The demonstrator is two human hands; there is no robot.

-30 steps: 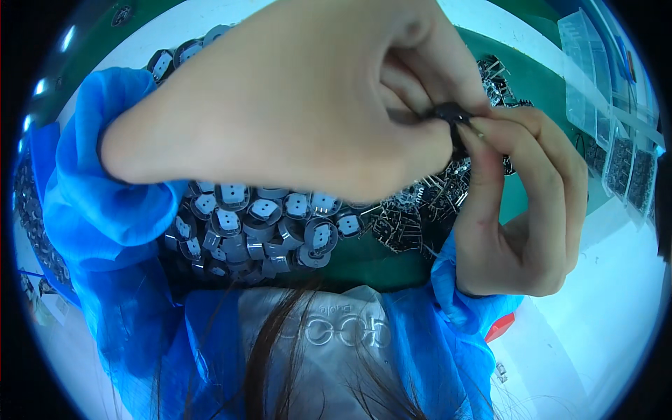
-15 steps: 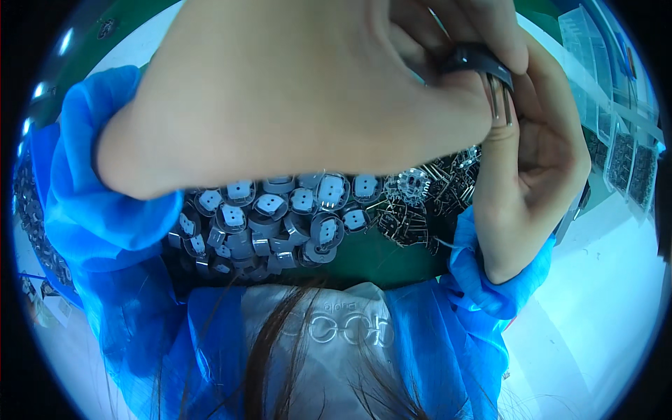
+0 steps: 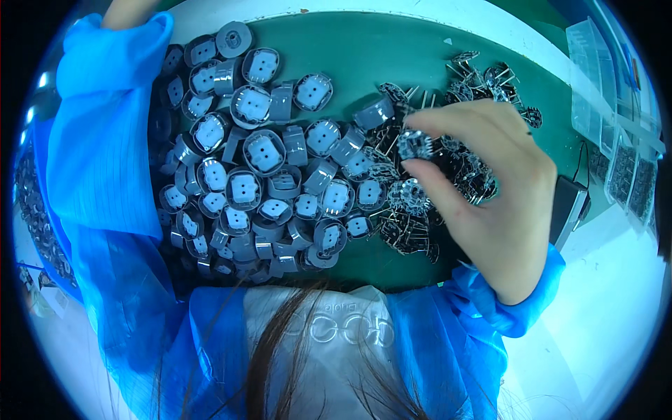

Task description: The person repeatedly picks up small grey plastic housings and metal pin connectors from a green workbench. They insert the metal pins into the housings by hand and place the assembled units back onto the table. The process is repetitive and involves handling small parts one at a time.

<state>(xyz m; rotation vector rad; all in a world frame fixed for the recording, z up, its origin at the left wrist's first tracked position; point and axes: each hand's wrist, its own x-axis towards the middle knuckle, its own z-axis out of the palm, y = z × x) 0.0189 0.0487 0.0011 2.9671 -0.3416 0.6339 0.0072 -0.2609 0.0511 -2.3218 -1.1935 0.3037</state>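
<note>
Thumb and forefinger of my right hand (image 3: 493, 182) pinch a small round circuit board (image 3: 415, 145), its face dark with pale details and a toothed edge. It is held above a heap of similar round boards with long metal pins (image 3: 411, 234). My left forearm (image 3: 129, 10) leaves the picture at the top left, so its hand is hidden from view. Between my arms lie many round dark grey housings (image 3: 264, 152), most showing a white inner plate with small holes.
A green mat (image 3: 392, 49) lies under the parts, with a white edge (image 3: 336, 5) behind. Clear plastic boxes (image 3: 626, 164) stand at the far right, some filled with small dark parts. A black-and-silver device (image 3: 570, 210) with a cable sits beside my right wrist.
My left hand has swung away from my right, up and left out of view. The dark piece with two metal prongs between them no longer shows; my right hand now holds a round board, lower and leftward.
</note>
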